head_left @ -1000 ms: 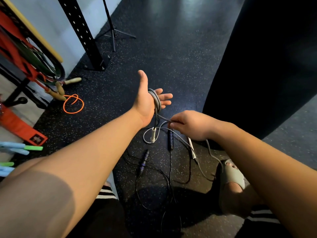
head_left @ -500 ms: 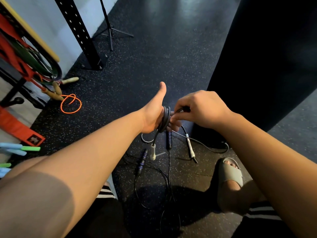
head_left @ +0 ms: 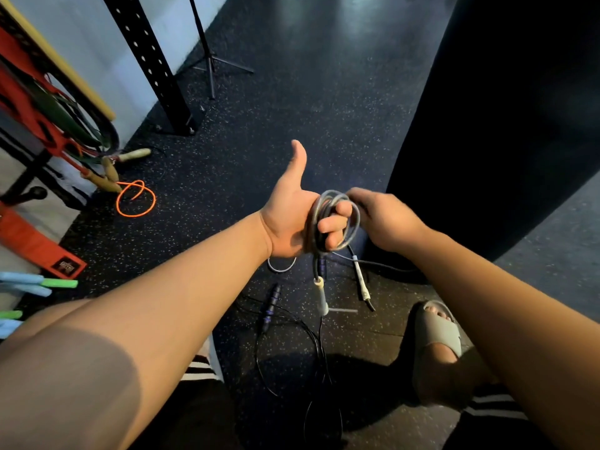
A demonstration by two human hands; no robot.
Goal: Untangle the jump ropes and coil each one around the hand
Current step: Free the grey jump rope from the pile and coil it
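Hands: left hand [head_left: 292, 219] grips the grey rope [head_left: 324, 203] coil, thumb up to retain wraps, I reckon; right hand [head_left: 386, 219] beside it pinches the rope.

bare arms [head_left: 181, 303], black shorts [head_left: 201, 414] with white stripes [head_left: 198, 373], chunky grey-beige slide [head_left: 438, 336] on the right foot, toes [head_left: 436, 310] poking out
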